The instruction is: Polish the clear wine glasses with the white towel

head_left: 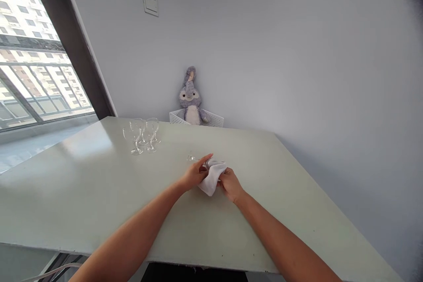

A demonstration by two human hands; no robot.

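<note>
A wine glass [192, 157] lies sideways above the table, its foot pointing left and its bowl toward the right. My left hand [194, 174] is closed around the glass near the bowl. My right hand [229, 183] is closed on a white cloth [211, 180] at the rim side of the bowl. The cloth hangs down between the two hands and hides part of the bowl and some fingertips.
Several clear stemmed glasses [137, 152] stand upright in a group on the pale table [99, 198], at the back left. Behind the table's far edge, a plush toy [190, 97] sits in a white basket [216, 120] against the wall. A window is at the left.
</note>
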